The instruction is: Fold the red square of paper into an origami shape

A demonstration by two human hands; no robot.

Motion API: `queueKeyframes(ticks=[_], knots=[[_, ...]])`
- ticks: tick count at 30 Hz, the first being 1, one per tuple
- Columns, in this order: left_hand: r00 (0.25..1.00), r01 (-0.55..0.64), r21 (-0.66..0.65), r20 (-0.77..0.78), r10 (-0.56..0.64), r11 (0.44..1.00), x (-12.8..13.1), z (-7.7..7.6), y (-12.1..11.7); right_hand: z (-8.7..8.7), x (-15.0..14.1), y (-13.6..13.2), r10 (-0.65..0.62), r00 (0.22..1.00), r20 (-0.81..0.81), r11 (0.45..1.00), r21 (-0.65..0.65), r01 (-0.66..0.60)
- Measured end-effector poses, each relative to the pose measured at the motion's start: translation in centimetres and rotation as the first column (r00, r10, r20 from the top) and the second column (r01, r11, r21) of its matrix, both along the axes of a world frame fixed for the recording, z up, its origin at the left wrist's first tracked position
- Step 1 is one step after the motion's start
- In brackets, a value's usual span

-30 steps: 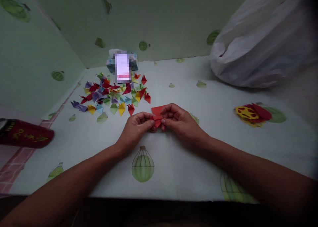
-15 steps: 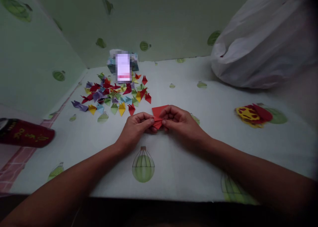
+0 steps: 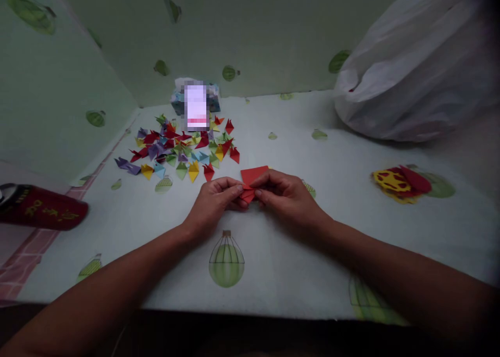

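Note:
Both of my hands meet over the middle of the table on a small red paper (image 3: 252, 177). My left hand (image 3: 216, 201) pinches its lower left part with thumb and fingertips. My right hand (image 3: 283, 193) grips its right side, fingers curled over the fold. The paper's flat upper part sticks out above my fingers. Just beyond my left hand lies a scattered heap of folded paper pieces (image 3: 182, 149) in red, purple, yellow, green and blue.
A red cylinder with gold print (image 3: 42, 208) lies at the left edge. A big white plastic bag (image 3: 417, 65) fills the far right corner. A yellow and red paper stack (image 3: 402, 182) lies at the right. A blurred box (image 3: 196, 104) stands behind the heap. The tablecloth (image 3: 273, 263) has balloon prints.
My hands stay on the red paper with only small finger shifts. The view has drifted slightly.

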State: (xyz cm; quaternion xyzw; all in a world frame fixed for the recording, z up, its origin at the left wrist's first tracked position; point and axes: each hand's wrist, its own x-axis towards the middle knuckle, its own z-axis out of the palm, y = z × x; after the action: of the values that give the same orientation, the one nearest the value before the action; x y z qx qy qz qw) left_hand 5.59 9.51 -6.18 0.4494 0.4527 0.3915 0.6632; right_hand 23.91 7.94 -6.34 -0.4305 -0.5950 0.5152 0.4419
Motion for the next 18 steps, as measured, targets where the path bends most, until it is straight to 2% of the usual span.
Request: queueKeyframes(ticks=[6,9,13,18], knots=[[1.000,-0.016,-0.008,0.005,0.016,1.000,-0.02,0.00,-0.07,-0.22,0.06,-0.25,-0.054,0.991,0.124,0.988,0.153,0.035],[1.000,-0.005,0.013,-0.008,0.005,1.000,-0.04,0.06,-0.07,-0.17,0.01,-0.35,-0.070,0.990,0.124,0.983,0.175,0.048],[0.999,0.033,0.036,-0.033,-0.032,0.999,-0.11,0.12,-0.02,-0.03,-0.07,-0.35,-0.048,0.994,0.101,0.991,0.126,0.035],[0.998,0.041,0.028,-0.039,-0.039,0.999,-0.22,-0.05,0.04,-0.08,-0.20,-0.05,-0.035,0.997,-0.071,0.999,0.007,0.036]])
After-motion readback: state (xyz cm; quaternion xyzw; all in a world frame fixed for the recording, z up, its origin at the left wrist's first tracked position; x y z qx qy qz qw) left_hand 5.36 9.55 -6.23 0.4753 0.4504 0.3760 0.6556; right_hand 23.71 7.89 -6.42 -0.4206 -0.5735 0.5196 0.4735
